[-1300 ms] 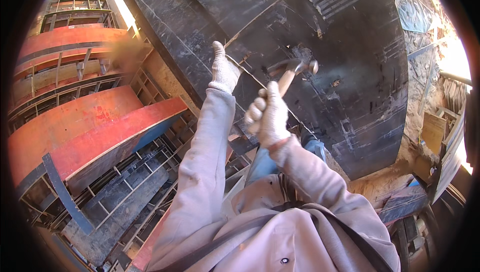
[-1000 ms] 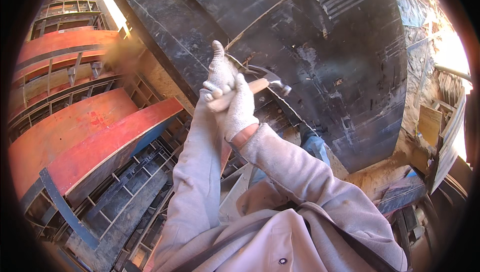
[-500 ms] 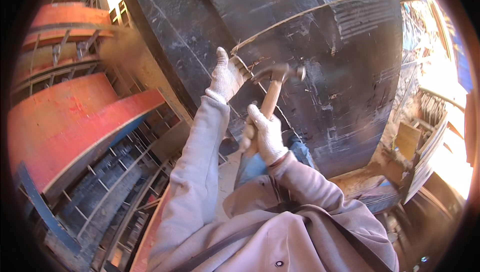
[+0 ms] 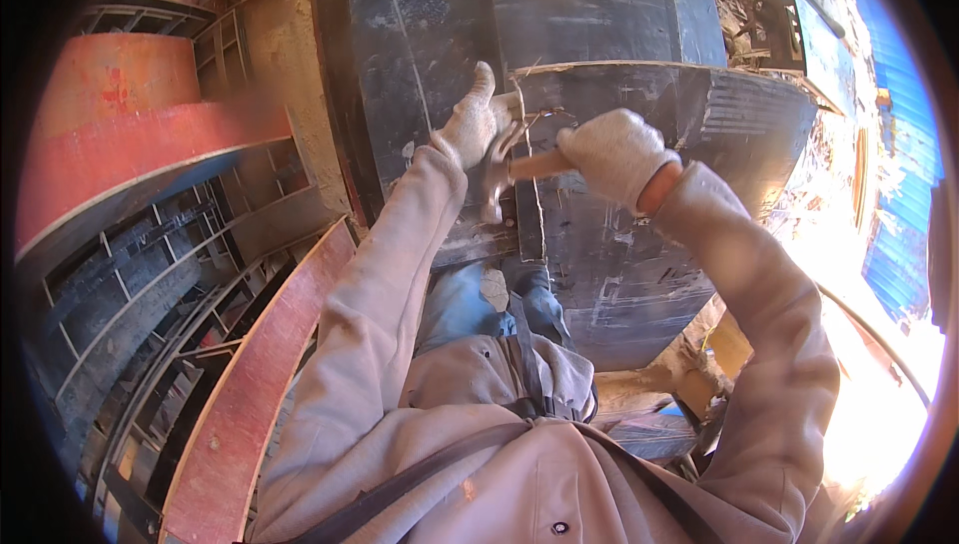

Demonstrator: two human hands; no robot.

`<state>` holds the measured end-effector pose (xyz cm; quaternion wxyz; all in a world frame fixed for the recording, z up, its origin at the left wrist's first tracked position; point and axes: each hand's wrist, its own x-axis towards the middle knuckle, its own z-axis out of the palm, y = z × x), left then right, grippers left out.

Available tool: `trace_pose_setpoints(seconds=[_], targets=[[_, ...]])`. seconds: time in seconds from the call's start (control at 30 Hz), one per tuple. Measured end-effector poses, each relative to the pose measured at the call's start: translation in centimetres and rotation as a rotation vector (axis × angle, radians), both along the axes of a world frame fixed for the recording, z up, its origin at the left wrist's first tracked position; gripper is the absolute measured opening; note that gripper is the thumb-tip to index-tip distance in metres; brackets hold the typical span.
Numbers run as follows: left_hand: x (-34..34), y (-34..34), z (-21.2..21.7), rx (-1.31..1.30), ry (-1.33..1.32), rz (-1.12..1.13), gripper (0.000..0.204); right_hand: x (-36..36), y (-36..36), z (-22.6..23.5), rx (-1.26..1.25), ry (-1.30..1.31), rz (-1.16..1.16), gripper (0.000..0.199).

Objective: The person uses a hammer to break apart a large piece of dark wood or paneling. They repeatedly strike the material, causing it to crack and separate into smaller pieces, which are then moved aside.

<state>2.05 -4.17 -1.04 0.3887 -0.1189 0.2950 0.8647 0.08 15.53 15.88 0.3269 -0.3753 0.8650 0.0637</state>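
My right hand [image 4: 614, 156], in a whitish glove, is closed round the wooden handle of a claw hammer [image 4: 542, 165]. The hammer lies nearly level, its metal head pointing left, just beside the near-left edge of a large black board [image 4: 639, 214]. Also gloved, my left hand [image 4: 474, 126] has its fingers at the upper left corner of that board, apparently hooked on its edge, with the thumb sticking up. Its fingertips are partly hidden at the edge. The hammer head is just below these fingers; whether it touches the board cannot be made out.
More black panels [image 4: 589, 9] lie beyond the board. To the left stand curved red-faced panels [image 4: 130, 169] with ribbed frames; another red curved panel [image 4: 240, 394] is close by my left arm. At the right are wood scraps and a blue corrugated sheet [image 4: 904, 154].
My right hand has moved up and right, and the hammer has swung from upright to nearly level, its head now leftward. My left hand stays at the board's corner. The view has turned.
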Motion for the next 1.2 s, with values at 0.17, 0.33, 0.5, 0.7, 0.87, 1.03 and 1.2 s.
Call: trace_pose_setpoints(seconds=[0.17, 0.33, 0.5, 0.7, 0.87, 1.03, 1.2], targets=[[-0.4, -0.3, -0.1, -0.089, -0.002, -0.053, 0.112, -2.9, -1.4, 1.9, 0.120, -0.020, 0.047, 0.014], [0.3, 0.5, 0.5, -0.087, -0.011, 0.006, 0.112, -2.6, -2.8, 1.2, 0.170, 0.005, 0.116, 0.014], [0.2, 0.4, 0.1, -0.027, -0.033, 0.042, 0.118, -2.7, -4.4, 2.2, 0.169, -0.021, 0.101, 0.014], [0.2, 0.8, 0.1, 0.054, -0.001, 0.039, 0.117, -4.3, -4.0, 3.0, 0.247, -0.100, 0.121, 0.016], [0.7, 1.0, -0.8, 0.019, -0.033, 0.070, 0.111, -5.2, -2.6, 3.9, 0.165, 0.034, 0.166, 0.013], [1.5, 3.1, -2.6, -0.108, -0.096, 0.149, 0.103, -8.0, 2.0, 1.1, 0.141, 0.164, 0.182, 0.011], [0.5, 5.2, -2.2, -0.201, -0.074, 0.224, 0.093, -7.8, 11.4, -7.5, -0.393, 0.371, 0.242, 0.018]])
